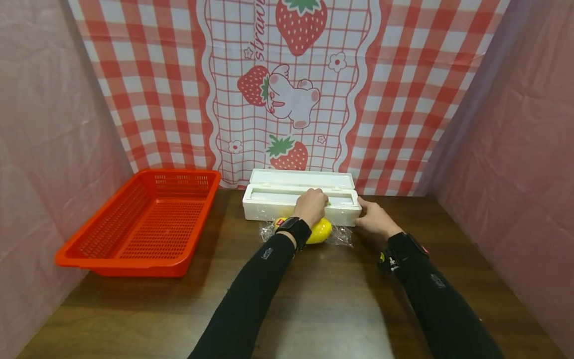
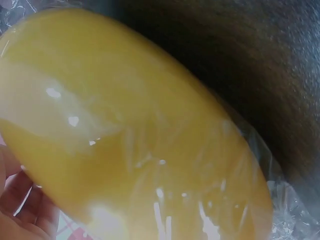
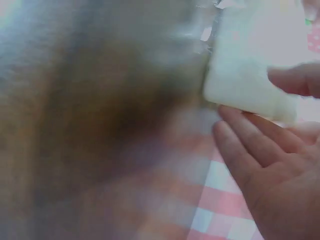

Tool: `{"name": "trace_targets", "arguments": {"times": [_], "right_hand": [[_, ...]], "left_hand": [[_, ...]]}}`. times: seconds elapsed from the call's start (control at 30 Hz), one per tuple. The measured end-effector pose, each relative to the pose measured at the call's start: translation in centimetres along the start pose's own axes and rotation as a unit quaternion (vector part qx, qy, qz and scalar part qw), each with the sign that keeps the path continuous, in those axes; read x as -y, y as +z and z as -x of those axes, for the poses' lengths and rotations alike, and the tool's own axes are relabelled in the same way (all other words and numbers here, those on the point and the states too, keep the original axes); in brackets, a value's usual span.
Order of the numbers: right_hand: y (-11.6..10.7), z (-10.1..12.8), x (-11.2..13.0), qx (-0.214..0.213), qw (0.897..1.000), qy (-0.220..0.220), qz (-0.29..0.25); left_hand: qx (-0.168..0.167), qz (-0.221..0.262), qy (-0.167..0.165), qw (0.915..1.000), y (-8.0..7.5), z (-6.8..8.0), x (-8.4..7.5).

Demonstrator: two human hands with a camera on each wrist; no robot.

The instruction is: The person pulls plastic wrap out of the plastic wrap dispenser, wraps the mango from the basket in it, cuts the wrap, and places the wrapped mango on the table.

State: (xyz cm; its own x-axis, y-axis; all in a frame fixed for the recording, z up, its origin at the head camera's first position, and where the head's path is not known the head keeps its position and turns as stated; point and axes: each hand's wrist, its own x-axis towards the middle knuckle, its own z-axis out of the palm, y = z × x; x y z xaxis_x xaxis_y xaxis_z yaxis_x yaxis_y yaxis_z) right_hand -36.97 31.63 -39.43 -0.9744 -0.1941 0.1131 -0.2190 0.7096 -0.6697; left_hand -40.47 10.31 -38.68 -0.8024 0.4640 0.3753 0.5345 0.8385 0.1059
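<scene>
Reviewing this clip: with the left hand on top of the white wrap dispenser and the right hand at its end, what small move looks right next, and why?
Probably slide the left hand along the dispenser top to cut the film. The yellow fruit already lies on clear film in front of the box, and the right hand steadies the box's right end.

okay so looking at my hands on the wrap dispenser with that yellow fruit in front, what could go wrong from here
The left hand works on top of the white dispenser near its slot, where a cutter may sit, so fingers might get nicked. The right hand only steadies one end, so the box could slide. The film around the yellow fruit looks crumpled and may tear unevenly.
</scene>
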Motion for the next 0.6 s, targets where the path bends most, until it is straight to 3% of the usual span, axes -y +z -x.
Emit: {"name": "trace_targets", "arguments": {"times": [0.13,0.37,0.6], "right_hand": [[-0.3,-0.1,0.7,0.012,1.0,0.005,0.005],[1.1,-0.6,0.7,-0.06,0.994,0.022,0.091],[1.2,-0.8,0.9,-0.06,0.991,0.024,0.114]], "left_hand": [[0.001,0.003,-0.001,1.0,0.0,0.1,0.0],[-0.002,0.001,-0.001,1.0,0.2,0.1,0.0],[0.026,-0.01,0.002,0.9996,-0.3,-0.3,0.0]]}}
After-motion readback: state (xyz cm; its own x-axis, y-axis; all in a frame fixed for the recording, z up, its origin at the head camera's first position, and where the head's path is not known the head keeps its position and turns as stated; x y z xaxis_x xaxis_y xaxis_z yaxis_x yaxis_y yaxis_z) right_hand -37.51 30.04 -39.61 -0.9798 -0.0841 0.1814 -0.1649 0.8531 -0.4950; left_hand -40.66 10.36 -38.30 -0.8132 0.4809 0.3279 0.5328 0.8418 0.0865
